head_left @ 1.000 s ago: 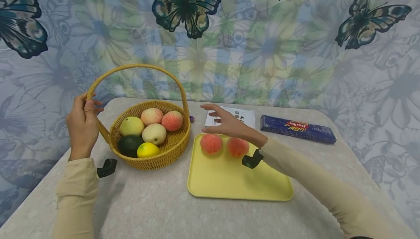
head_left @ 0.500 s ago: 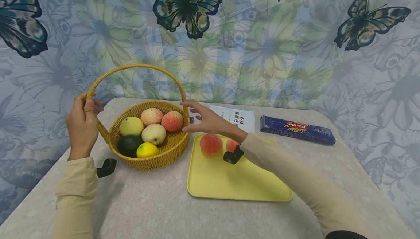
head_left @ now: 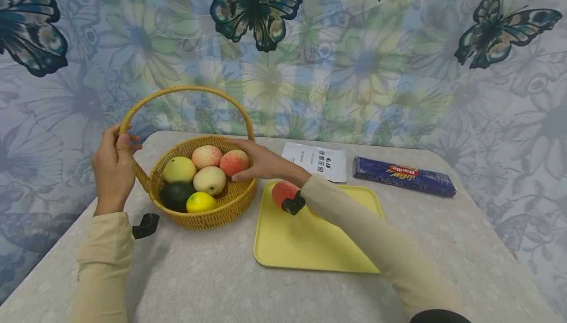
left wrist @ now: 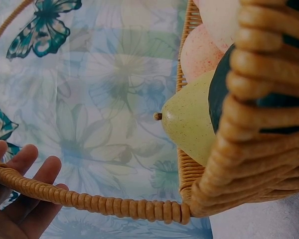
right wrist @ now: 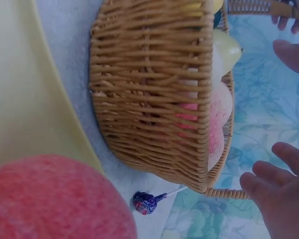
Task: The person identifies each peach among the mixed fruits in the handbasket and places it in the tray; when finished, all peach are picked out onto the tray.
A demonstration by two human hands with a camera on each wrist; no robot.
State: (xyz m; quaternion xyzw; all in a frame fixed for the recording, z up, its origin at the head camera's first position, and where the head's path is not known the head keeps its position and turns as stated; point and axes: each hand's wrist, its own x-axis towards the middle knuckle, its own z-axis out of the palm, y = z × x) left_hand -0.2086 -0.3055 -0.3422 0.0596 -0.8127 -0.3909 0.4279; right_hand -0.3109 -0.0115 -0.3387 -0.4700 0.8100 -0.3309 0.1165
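Observation:
A wicker basket (head_left: 223, 214) stands at the left of the table, with a tall arched handle (head_left: 186, 88). My left hand (head_left: 111, 170) holds the handle's left side between thumb and fingers; its fingers (left wrist: 45, 172) show behind the cane in the left wrist view. Over the basket's right rim reaches my right hand (head_left: 272, 162), fingers spread, close to a red peach (head_left: 235, 162) but not closed round it. Also inside lie a spotted peach (head_left: 206, 156), a yellow-green pear (head_left: 179, 170), a cream fruit (head_left: 209, 180), a dark green fruit (head_left: 175, 196) and a lemon (head_left: 201, 202).
A yellow tray (head_left: 305, 251) lies right of the basket, under my right forearm, with a red peach (head_left: 282, 192) at its back left. Behind are a white printed packet (head_left: 315, 161) and a blue Barilla pack (head_left: 404, 177). A lollipop (right wrist: 145, 202) lies beside the basket.
My right hand has moved left from above the tray to over the basket's right side. The second tray peach is now hidden by the arm. The left hand stays on the handle.

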